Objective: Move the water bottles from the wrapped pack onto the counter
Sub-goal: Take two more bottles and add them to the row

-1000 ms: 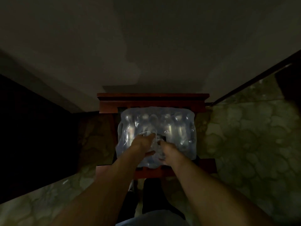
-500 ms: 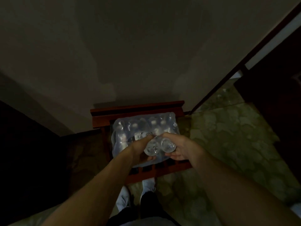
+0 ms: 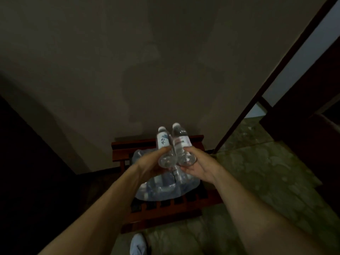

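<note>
The room is dim. My left hand [image 3: 149, 163] grips a clear water bottle [image 3: 163, 142] near its base. Beside it, my right hand [image 3: 199, 165] grips a second water bottle [image 3: 181, 139] the same way. Both bottles are lifted clear of the pack, side by side, white caps pointing away from me toward the wall. Below my hands lies the wrapped pack [image 3: 165, 188] of several bottles in clear plastic film, on a red-brown wooden slatted bench [image 3: 165, 212]. No counter is in view.
A plain wall [image 3: 147, 70] rises right behind the bench. Mottled stone floor [image 3: 257, 181] spreads to the right, a dark door frame [image 3: 276, 85] runs diagonally at upper right. The left side is in deep shadow. My shoe [image 3: 138, 243] shows below the bench.
Both hands have pulled a bottle each out of the pack and raised them above it. The view has tilted up and swung to the right.
</note>
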A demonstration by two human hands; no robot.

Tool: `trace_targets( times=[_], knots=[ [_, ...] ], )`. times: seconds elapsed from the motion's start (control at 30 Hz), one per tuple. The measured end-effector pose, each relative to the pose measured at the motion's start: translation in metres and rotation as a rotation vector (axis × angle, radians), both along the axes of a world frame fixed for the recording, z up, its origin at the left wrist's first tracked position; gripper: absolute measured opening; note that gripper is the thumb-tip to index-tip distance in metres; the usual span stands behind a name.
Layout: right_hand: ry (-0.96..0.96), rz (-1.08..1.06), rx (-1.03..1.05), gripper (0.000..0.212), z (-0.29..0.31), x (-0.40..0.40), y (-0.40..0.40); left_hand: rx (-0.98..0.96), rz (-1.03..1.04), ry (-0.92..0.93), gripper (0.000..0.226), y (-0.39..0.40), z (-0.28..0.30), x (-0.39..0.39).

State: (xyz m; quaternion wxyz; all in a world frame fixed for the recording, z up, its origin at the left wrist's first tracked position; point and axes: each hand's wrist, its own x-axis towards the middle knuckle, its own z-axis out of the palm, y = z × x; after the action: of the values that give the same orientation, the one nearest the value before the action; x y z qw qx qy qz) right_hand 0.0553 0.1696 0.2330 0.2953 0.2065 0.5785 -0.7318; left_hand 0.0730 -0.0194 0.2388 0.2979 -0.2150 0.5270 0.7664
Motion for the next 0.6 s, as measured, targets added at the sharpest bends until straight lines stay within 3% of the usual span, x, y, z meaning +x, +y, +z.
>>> trace_targets(
  times=[0.1, 0.2, 0.33, 0.43, 0.6],
  knots=[
    [0.239, -0.042, 0.073, 0.064, 0.027, 0.011, -0.013, -0.108, -0.006, 0.14, 0.049, -0.005, 0.033, 0.015],
    [0.413, -0.007, 0.14, 0.072, 0.064, 0.017, -0.032, -0.09, 0.059, 0.25, 0.046, -0.015, 0.064, 0.033],
    [0.651, 0.029, 0.234, 0.062, 0.111, 0.029, -0.067, -0.138, 0.143, 0.413, 0.045, -0.035, 0.106, 0.059],
    [0.799, 0.014, 0.202, 0.067, 0.146, 0.039, -0.1, -0.173, 0.211, 0.543, 0.037, -0.059, 0.143, 0.071],
    [0.898, -0.08, 0.019, 0.022, 0.209, 0.055, -0.155, -0.231, 0.297, 0.71, 0.036, -0.107, 0.193, 0.085]
  ],
)
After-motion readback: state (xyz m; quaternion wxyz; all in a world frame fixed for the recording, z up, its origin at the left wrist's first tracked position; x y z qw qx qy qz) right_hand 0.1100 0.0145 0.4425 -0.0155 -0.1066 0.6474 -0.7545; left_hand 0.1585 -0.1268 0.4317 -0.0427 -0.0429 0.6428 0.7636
